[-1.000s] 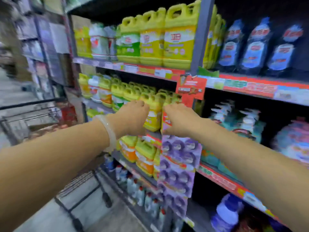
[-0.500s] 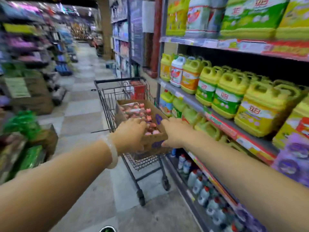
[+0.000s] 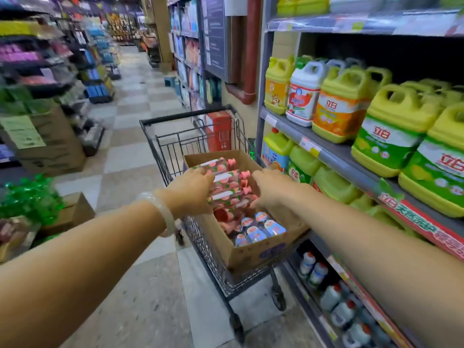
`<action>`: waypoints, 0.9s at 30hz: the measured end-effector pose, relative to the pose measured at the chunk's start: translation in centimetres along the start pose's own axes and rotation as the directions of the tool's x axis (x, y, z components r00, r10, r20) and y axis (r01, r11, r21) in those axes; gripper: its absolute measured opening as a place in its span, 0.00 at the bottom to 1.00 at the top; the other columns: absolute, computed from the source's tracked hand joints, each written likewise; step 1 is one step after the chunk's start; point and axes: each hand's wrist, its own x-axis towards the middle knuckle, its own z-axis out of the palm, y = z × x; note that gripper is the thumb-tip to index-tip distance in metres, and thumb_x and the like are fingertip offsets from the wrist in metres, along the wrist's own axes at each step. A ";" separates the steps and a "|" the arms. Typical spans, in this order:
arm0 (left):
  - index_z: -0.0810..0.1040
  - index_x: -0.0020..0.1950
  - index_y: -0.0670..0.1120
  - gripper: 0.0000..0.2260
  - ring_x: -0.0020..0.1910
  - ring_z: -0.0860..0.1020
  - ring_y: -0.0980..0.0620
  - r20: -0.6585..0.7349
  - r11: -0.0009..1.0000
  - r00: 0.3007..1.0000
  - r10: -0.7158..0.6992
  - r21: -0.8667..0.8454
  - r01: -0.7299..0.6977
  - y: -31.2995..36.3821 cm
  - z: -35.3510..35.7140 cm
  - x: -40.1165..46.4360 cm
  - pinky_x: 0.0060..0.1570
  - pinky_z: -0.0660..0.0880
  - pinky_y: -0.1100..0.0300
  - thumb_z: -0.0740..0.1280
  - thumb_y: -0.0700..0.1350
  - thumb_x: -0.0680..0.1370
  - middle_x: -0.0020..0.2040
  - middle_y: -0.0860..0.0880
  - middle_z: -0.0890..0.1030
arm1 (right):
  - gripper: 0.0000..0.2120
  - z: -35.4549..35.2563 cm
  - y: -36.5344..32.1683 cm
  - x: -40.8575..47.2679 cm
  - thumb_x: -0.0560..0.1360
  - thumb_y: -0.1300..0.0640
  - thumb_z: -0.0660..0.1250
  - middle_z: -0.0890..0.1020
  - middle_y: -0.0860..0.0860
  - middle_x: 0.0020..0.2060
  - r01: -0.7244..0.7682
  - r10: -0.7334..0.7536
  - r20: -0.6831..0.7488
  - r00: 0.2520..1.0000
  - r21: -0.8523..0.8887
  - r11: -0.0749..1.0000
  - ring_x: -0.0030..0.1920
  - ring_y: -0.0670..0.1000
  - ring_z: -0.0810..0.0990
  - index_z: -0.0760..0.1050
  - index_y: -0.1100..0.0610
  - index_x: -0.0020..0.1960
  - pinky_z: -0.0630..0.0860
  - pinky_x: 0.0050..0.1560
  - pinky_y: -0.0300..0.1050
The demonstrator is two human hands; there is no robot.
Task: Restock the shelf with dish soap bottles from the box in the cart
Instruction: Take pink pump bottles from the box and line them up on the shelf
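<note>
Shelf (image 3: 336, 156): runs along the right side of the aisle, several grey tiers with price strips on the front edges.
Floor (image 3: 140, 136): checkered light and dark tiles stretching down the aisle.
Cart (image 3: 190, 136): dark wire cart parked just beside the shelf, its wheels on the floor.
Jugs (image 3: 391, 136): big yellow-green handled jugs with green, orange and white labels, upright on the middle and lower tiers.
Box (image 3: 253, 254): open brown cardboard box sitting in the cart's basket, tilted a little, near corner toward the camera.
Red carton (image 3: 219, 130): stands upright at the far end of the cart, behind the box.
Pink bottles (image 3: 226, 183): dish soap bottles with pink caps and peach-print labels, lying on their sides in a stack in the far half of the box.
Blue-label bottles (image 3: 258, 228): a small cluster in the near part of the box, labels facing up.
Small bottles (image 3: 334, 295): clear ones with red caps on the bottom tier, blurred.
Left hand (image 3: 192, 190): fingers curled round the left end of the pink stack, gripping it; a pale bangle (image 3: 167, 214) sits on the wrist.
Right hand (image 3: 270, 187): reaches into the box at the cap end of the same stack, fingers bent down against the bottles and gripping them from the right.
</note>
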 end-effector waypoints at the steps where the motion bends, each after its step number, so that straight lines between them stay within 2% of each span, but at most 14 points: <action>1: 0.62 0.73 0.47 0.34 0.67 0.66 0.45 0.012 1.000 1.000 0.009 -0.002 -0.008 -0.7 0.2 1.5 0.66 0.69 0.50 0.72 0.53 0.71 0.69 0.45 0.68 | 0.32 0.0 0.3 1.6 0.71 0.45 0.71 0.69 0.58 0.64 -0.005 0.005 0.010 1.000 0.002 1.000 0.66 0.61 0.68 0.63 0.58 0.67 0.69 0.62 0.54; 5: 0.66 0.70 0.47 0.32 0.64 0.69 0.45 0.065 0.999 0.997 0.049 0.001 -0.049 -3.6 2.1 8.4 0.64 0.70 0.50 0.71 0.56 0.70 0.66 0.46 0.71 | 0.30 0.7 1.4 7.5 0.72 0.45 0.70 0.70 0.58 0.63 -0.024 0.022 0.040 0.999 0.033 0.999 0.64 0.60 0.69 0.65 0.59 0.65 0.69 0.61 0.53; 9: 0.69 0.67 0.47 0.31 0.59 0.73 0.45 0.111 0.992 0.987 0.119 0.018 -0.122 -6.3 5.2 16.0 0.59 0.74 0.50 0.72 0.57 0.68 0.63 0.46 0.73 | 0.35 4.0 2.6 13.6 0.71 0.44 0.70 0.67 0.59 0.66 -0.082 0.075 0.113 0.991 0.056 0.995 0.67 0.62 0.67 0.62 0.59 0.70 0.68 0.65 0.56; 13: 0.68 0.66 0.46 0.27 0.62 0.70 0.43 0.224 0.986 0.961 0.165 0.001 -0.169 -9.1 9.8 24.2 0.61 0.71 0.46 0.68 0.57 0.73 0.63 0.45 0.71 | 0.34 7.5 3.6 20.6 0.71 0.45 0.70 0.68 0.59 0.64 -0.203 0.173 0.184 0.968 0.160 0.966 0.65 0.62 0.68 0.62 0.59 0.69 0.70 0.63 0.54; 16: 0.66 0.70 0.45 0.25 0.65 0.69 0.44 0.321 0.976 0.922 0.219 -0.088 -0.202 -11.2 13.3 29.8 0.63 0.67 0.51 0.63 0.55 0.77 0.68 0.45 0.69 | 0.32 9.5 3.5 26.1 0.71 0.45 0.70 0.69 0.60 0.63 -0.323 0.259 0.235 0.937 0.295 0.899 0.64 0.62 0.69 0.64 0.61 0.67 0.71 0.61 0.52; 18: 0.62 0.73 0.43 0.25 0.69 0.66 0.45 0.380 0.964 0.888 0.260 -0.156 -0.215 -12.6 15.2 32.5 0.64 0.63 0.53 0.61 0.52 0.79 0.71 0.45 0.67 | 0.32 11.1 2.9 29.8 0.71 0.46 0.71 0.71 0.60 0.62 -0.414 0.331 0.261 0.907 0.405 0.815 0.64 0.61 0.71 0.65 0.62 0.65 0.71 0.60 0.48; 20: 0.60 0.74 0.42 0.29 0.69 0.66 0.46 0.409 0.938 0.857 0.314 -0.271 -0.215 -13.8 16.5 34.8 0.63 0.63 0.58 0.62 0.54 0.77 0.71 0.44 0.67 | 0.34 12.3 1.9 32.9 0.70 0.45 0.72 0.73 0.56 0.63 -0.499 0.388 0.314 0.866 0.528 0.687 0.64 0.58 0.72 0.64 0.60 0.67 0.70 0.58 0.44; 22: 0.66 0.71 0.42 0.30 0.66 0.70 0.47 0.447 0.907 0.817 0.365 -0.369 -0.203 -14.7 17.3 37.1 0.60 0.65 0.62 0.64 0.58 0.75 0.68 0.44 0.72 | 0.35 14.0 1.0 35.2 0.71 0.48 0.72 0.72 0.54 0.65 -0.572 0.440 0.376 0.815 0.639 0.515 0.66 0.56 0.71 0.61 0.60 0.71 0.66 0.55 0.39; 24: 0.70 0.66 0.42 0.24 0.62 0.73 0.47 0.489 0.889 0.779 0.393 -0.419 -0.185 -15.2 18.3 39.2 0.56 0.66 0.63 0.66 0.54 0.76 0.64 0.45 0.75 | 0.34 15.6 0.3 36.8 0.72 0.52 0.72 0.72 0.53 0.65 -0.585 0.502 0.381 0.776 0.733 0.348 0.68 0.53 0.70 0.61 0.61 0.71 0.65 0.57 0.35; 27: 0.71 0.64 0.42 0.23 0.57 0.75 0.48 0.572 0.880 0.720 0.392 -0.462 -0.113 -15.4 19.6 41.5 0.51 0.68 0.61 0.69 0.54 0.75 0.59 0.45 0.77 | 0.30 17.2 -1.2 38.2 0.70 0.51 0.74 0.73 0.48 0.59 -0.585 0.659 0.415 0.627 0.809 0.047 0.62 0.48 0.73 0.65 0.62 0.64 0.68 0.63 0.40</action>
